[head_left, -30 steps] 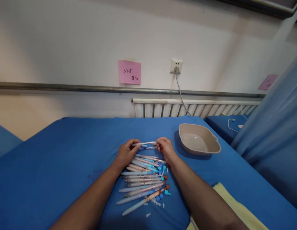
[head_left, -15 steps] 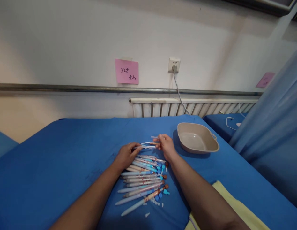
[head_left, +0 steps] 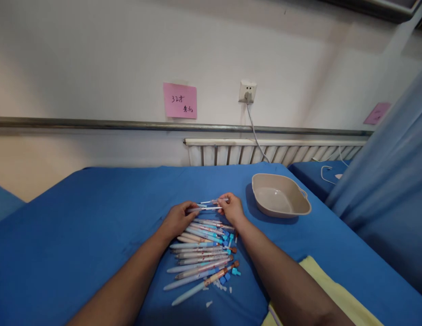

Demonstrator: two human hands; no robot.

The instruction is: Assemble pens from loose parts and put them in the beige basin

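Note:
My left hand (head_left: 178,219) is closed around a pale pen barrel (head_left: 194,209), with a thin white refill (head_left: 211,208) sticking out to the right. My right hand (head_left: 232,209) pinches a translucent pen barrel (head_left: 218,200), lying in line with a second thin refill (head_left: 206,202); whether the refill is inside it is too small to tell. The right fingertips are also close to the end of the first refill. Just below both hands lies a pile of pens (head_left: 200,253), pale blue, peach and patterned, most pointing left.
Blue and brown pen tops (head_left: 226,276) and small white bits (head_left: 219,285) lie beside the pile. A beige basin (head_left: 282,210) stands to the right on the blue sheet (head_left: 95,226). A yellow cloth (head_left: 324,290) is under my right forearm. A wall and radiator (head_left: 227,156) stand behind.
My right hand has come slightly down and left. The translucent barrel it holds has dropped into line with the upper refill. My left hand has barely moved.

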